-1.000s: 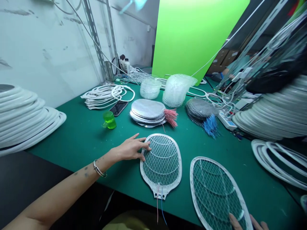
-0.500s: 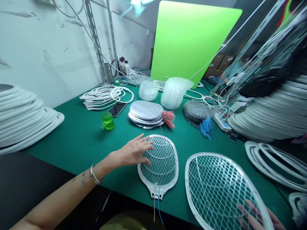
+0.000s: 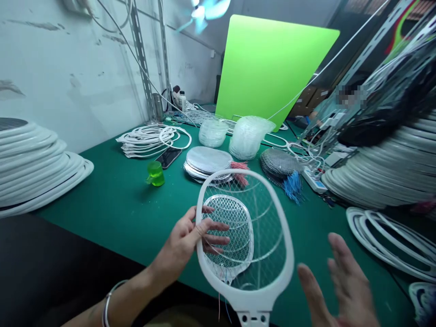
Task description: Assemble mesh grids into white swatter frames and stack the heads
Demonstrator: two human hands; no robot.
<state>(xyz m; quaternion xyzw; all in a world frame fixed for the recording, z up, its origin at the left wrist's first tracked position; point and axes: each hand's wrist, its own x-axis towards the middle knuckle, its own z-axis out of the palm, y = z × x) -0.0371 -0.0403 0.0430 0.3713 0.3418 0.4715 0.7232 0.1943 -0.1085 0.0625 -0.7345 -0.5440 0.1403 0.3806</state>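
A white mosquito-racket head frame [image 3: 289, 247] with mesh inside is raised above the table, its short neck pointing toward me. My left hand [image 3: 185, 238] grips its left rim, thumb in front and fingers reaching behind the mesh. To the right of the frame, my right hand [image 3: 344, 290] is open and holds nothing, its fingers spread and slightly blurred. Behind the raised frame, a second mesh-filled racket head [image 3: 235, 222] lies flat on the table. One red wire [image 3: 219, 306] and one blue wire [image 3: 227, 306] hang from its neck over the table edge.
On the green table [image 3: 163, 222] are silvery mesh sheets [image 3: 207, 159] with red wires, darker mesh [image 3: 277, 161] with blue wires, a green cup [image 3: 156, 173] and a phone [image 3: 169, 157]. White frames stand stacked at left [image 3: 34, 168] and right [image 3: 378, 177]. A green board [image 3: 272, 72] rises behind.
The racket head frame has moved from my right hand at the lower right to my left hand in the middle. My right hand has let go of it.
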